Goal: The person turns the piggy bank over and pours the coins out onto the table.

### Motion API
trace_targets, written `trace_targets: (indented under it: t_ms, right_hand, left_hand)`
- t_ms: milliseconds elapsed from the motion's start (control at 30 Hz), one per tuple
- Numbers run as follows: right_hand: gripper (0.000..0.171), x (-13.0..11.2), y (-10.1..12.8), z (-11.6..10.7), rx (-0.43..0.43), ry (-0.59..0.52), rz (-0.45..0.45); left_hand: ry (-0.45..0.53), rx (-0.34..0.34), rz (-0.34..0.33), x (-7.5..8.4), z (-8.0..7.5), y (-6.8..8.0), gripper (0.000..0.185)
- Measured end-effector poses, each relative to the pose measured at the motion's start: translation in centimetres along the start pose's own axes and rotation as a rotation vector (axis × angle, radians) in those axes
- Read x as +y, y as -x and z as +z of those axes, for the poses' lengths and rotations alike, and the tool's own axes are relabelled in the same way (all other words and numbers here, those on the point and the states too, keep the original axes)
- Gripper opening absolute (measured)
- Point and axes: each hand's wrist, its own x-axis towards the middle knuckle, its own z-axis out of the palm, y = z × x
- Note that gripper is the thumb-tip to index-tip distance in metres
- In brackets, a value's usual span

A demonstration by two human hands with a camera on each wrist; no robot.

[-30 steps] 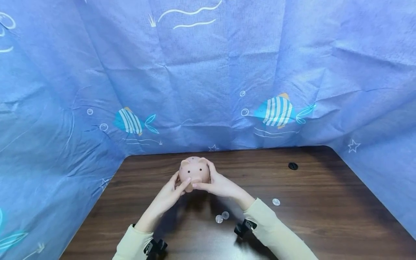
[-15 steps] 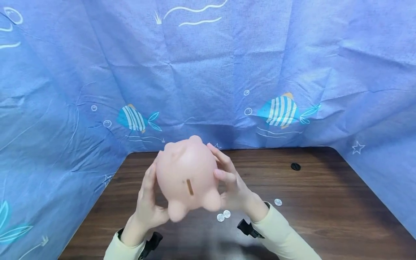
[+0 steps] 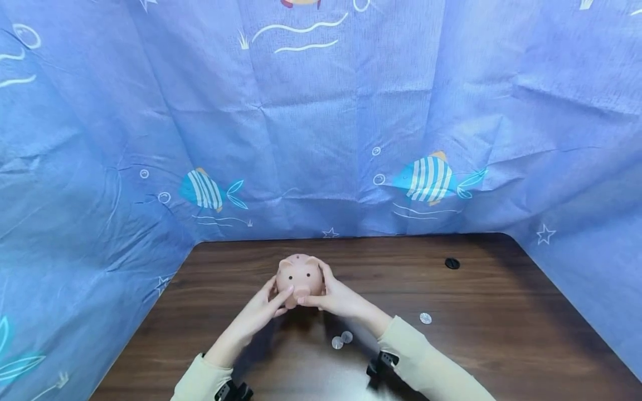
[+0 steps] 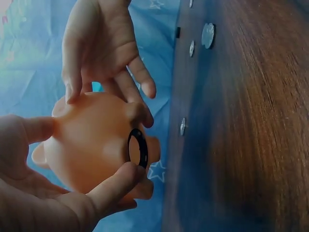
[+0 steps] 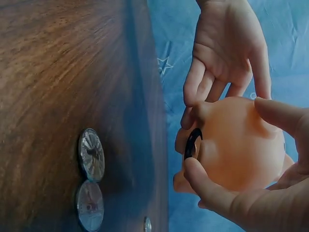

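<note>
The pink piggy bank (image 3: 300,275) sits mid-table, just off the wood, its snout facing me. My left hand (image 3: 261,312) and right hand (image 3: 337,296) cup its sides, fingers curled round it. Two coins (image 3: 341,340) lie nearer me, a third coin (image 3: 425,318) right, on the dark wooden table (image 3: 501,334).

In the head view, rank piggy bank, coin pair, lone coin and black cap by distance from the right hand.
1. piggy bank: held in the right hand.
2. coin pair: just below the wrist.
3. lone coin: to the right.
4. black cap: far right, farthest.
</note>
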Motion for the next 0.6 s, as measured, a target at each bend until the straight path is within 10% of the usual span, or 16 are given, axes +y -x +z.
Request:
trace_targets:
  t_ms: [100, 200, 467, 533, 600]
  right_hand:
    - [0.102, -0.6, 0.2, 0.0, 0.043, 0.066, -0.050]
    - [0.108, -2.4, 1.4, 0.1, 0.124, 0.137, -0.221]
    - [0.098, -8.0, 3.0, -0.7, 0.251, 0.362, -1.397]
    - [0.096, -7.9, 2.6, -0.8, 0.262, 0.374, -1.463]
    - [0.097, -6.9, 2.0, -0.7, 0.287, 0.385, -1.347]
  left_hand:
    - [-0.073, 0.045, 0.049, 0.4, 0.1, 0.2, 0.078]
    - [-0.186, 0.143, 0.243, 1.6, 0.2, 1.4, 0.083]
    - [-0.387, 0.356, 1.468, 7.5, -0.1, 4.3, 0.085]
    - [-0.415, 0.346, 1.550, 7.9, -0.3, 4.0, 0.082]
    - [-0.427, 0.334, 1.419, 7.0, -0.6, 3.5, 0.085]
